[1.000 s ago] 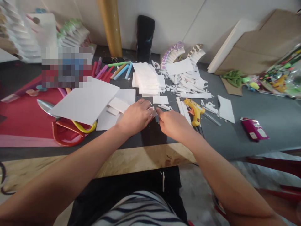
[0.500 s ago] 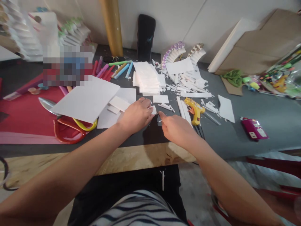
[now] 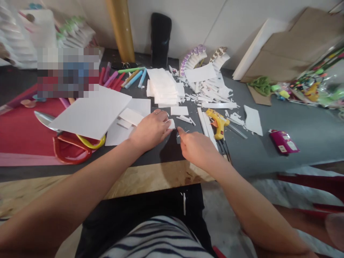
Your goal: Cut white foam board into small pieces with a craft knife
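Note:
My left hand point(image 3: 150, 129) is closed over a small white board piece point(image 3: 171, 124) on the dark tabletop, its edge showing past my fingertips. My right hand point(image 3: 197, 147) is closed, index finger stretched forward along a thin dark blade-like tool point(image 3: 177, 128); the rest of it is hidden in my palm. The tool's tip lies just right of the white piece; I cannot tell if they touch. A white rectangle point(image 3: 179, 110) and thin white offcuts point(image 3: 185, 119) lie just beyond my hands. Under my left wrist side are white sheets point(image 3: 94, 111) and narrow strips point(image 3: 131, 116).
A yellow glue gun point(image 3: 219, 123) lies right of my right hand. Large scissors point(image 3: 72, 147) with red and yellow handles lie left. Behind are stacked white pieces point(image 3: 163, 87), a scrap pile point(image 3: 209, 91) and coloured sticks point(image 3: 134, 79). A magenta packet point(image 3: 284, 141) sits far right.
The whole view has shifted slightly, so things appear a little further left. Both hands keep nearly the same hold and place around the small white piece.

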Demonstrator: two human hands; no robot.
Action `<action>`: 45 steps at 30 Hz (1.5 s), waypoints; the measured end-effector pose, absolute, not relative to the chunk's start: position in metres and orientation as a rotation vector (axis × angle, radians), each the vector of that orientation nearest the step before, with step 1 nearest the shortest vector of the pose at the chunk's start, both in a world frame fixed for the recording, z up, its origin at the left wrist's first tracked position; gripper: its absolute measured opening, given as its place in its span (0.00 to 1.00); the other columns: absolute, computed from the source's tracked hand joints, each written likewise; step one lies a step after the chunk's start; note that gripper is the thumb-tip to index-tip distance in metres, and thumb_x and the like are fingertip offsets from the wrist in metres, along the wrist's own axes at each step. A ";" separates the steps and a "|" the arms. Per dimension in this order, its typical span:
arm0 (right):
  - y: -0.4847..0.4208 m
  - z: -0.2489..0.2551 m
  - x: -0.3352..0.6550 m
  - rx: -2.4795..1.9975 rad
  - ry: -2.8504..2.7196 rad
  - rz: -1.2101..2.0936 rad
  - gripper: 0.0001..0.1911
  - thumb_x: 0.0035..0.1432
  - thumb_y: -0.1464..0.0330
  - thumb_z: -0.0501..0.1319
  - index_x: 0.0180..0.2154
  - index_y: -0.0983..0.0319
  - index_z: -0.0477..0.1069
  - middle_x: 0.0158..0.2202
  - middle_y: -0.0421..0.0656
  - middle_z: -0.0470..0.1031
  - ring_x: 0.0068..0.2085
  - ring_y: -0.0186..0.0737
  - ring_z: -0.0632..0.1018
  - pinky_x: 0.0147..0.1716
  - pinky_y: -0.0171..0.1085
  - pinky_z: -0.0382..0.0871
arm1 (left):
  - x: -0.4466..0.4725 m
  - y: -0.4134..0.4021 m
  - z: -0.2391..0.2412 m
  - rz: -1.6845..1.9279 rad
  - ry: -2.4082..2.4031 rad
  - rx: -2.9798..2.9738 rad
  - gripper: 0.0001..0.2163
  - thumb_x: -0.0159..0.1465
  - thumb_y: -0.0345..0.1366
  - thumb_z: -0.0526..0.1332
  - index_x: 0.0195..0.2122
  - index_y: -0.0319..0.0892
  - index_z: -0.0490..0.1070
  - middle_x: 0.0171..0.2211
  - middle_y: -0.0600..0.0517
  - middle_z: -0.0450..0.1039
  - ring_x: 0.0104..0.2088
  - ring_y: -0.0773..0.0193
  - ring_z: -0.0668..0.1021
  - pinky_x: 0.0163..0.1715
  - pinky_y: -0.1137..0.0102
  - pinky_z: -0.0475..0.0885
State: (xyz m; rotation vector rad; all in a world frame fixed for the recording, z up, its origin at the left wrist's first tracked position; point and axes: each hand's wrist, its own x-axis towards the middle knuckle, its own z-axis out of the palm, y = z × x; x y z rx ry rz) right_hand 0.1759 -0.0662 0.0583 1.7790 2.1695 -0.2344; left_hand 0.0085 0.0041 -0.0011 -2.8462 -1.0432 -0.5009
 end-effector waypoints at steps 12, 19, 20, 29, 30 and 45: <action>-0.078 0.036 0.168 1.865 2.143 -0.192 0.34 0.66 0.72 0.50 0.72 0.70 0.51 0.34 0.55 0.81 0.38 0.50 0.84 0.35 0.40 0.74 | 0.008 0.005 -0.003 -0.539 -1.025 -2.848 0.10 0.70 0.35 0.58 0.38 0.36 0.77 0.37 0.43 0.72 0.41 0.53 0.74 0.36 0.63 0.72; -0.076 0.035 0.166 1.865 2.164 -0.158 0.34 0.65 0.73 0.50 0.71 0.74 0.51 0.34 0.57 0.81 0.37 0.50 0.83 0.33 0.40 0.73 | 0.008 0.006 -0.003 -0.531 -1.023 -2.844 0.10 0.70 0.35 0.57 0.37 0.36 0.77 0.37 0.43 0.72 0.41 0.53 0.74 0.36 0.63 0.71; -0.076 0.035 0.167 1.857 2.165 -0.159 0.34 0.65 0.73 0.49 0.71 0.73 0.51 0.34 0.57 0.81 0.37 0.50 0.83 0.33 0.41 0.73 | 0.008 0.006 -0.003 -0.538 -1.026 -2.844 0.10 0.70 0.35 0.57 0.38 0.36 0.77 0.37 0.43 0.72 0.41 0.53 0.73 0.36 0.63 0.71; -0.076 0.039 0.166 1.840 2.148 -0.178 0.34 0.65 0.73 0.49 0.71 0.74 0.51 0.36 0.59 0.81 0.39 0.51 0.83 0.35 0.41 0.73 | 0.010 0.003 -0.003 -0.493 -1.028 -2.851 0.12 0.71 0.35 0.56 0.37 0.36 0.77 0.38 0.42 0.72 0.41 0.52 0.73 0.37 0.63 0.70; -0.076 0.038 0.166 1.838 2.161 -0.171 0.34 0.65 0.73 0.49 0.71 0.74 0.51 0.36 0.59 0.81 0.39 0.52 0.83 0.34 0.41 0.73 | 0.010 0.004 -0.003 -0.497 -1.030 -2.847 0.12 0.71 0.35 0.56 0.37 0.36 0.77 0.38 0.42 0.72 0.41 0.52 0.73 0.37 0.63 0.70; -0.082 0.033 0.167 1.781 2.209 -0.098 0.39 0.61 0.74 0.52 0.71 0.76 0.49 0.34 0.59 0.81 0.36 0.53 0.83 0.34 0.44 0.73 | 0.011 0.002 -0.006 -0.553 -1.045 -2.841 0.12 0.71 0.35 0.55 0.36 0.37 0.77 0.38 0.43 0.73 0.41 0.54 0.74 0.37 0.63 0.71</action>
